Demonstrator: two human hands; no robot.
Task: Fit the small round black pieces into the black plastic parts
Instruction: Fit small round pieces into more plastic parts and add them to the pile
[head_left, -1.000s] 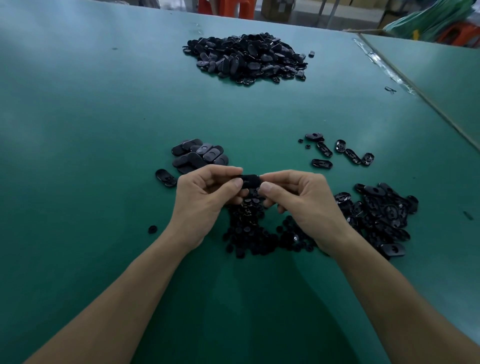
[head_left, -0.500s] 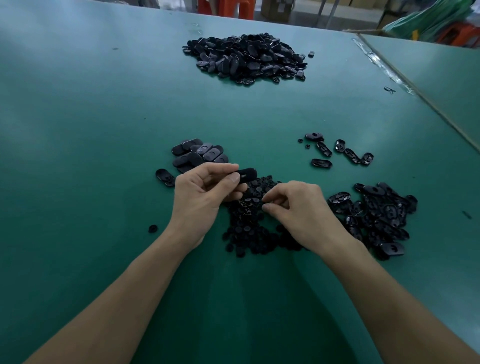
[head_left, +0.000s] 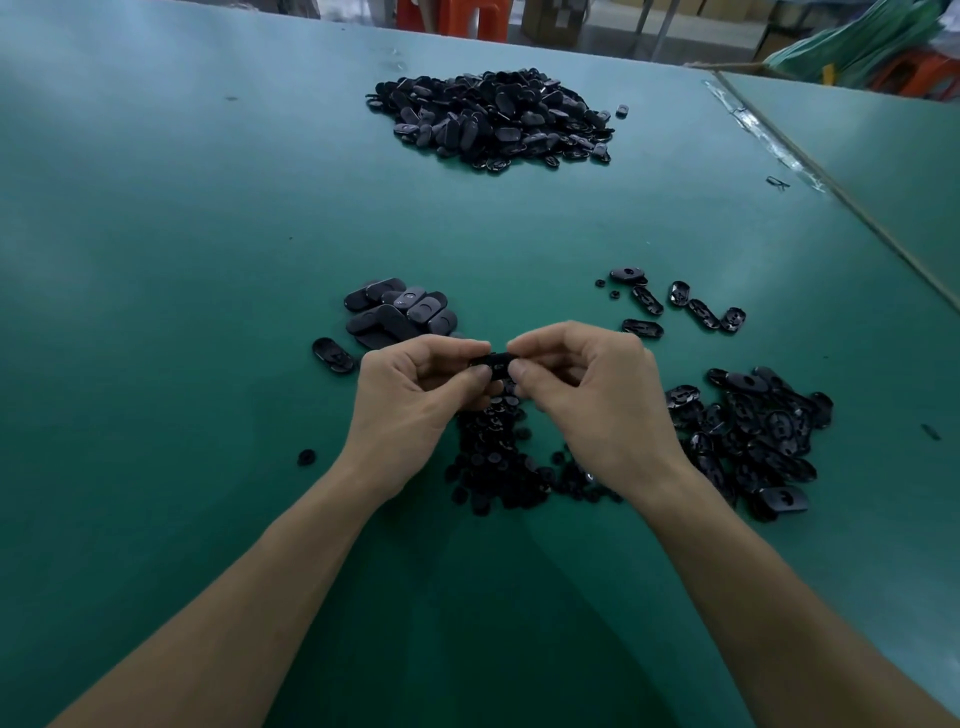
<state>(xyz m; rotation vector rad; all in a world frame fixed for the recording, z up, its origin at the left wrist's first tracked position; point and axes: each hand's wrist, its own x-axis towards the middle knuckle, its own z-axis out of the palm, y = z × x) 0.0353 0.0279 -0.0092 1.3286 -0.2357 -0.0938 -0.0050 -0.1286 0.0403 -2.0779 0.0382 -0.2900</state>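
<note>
Hands meet above the round-piece pile (head_left: 498, 457) on green table (head_left: 182, 260). Left hand (head_left: 415, 400) and right hand (head_left: 597, 400) both pinch one black part (head_left: 496, 360) between thumb and forefinger, other fingers curled. Round piece itself hidden.

The right hand (head_left: 597, 400), half a second earlier lowered onto the pile of small round black pieces (head_left: 498, 457) on the counter (head_left: 208, 312), is now raised clear of it. It meets the left hand (head_left: 415, 400) again, as one second earlier. Its fingers (head_left: 519, 370) pinch the right end of the black plastic part (head_left: 493, 360). Whether they carry a round piece cannot be told.
</note>
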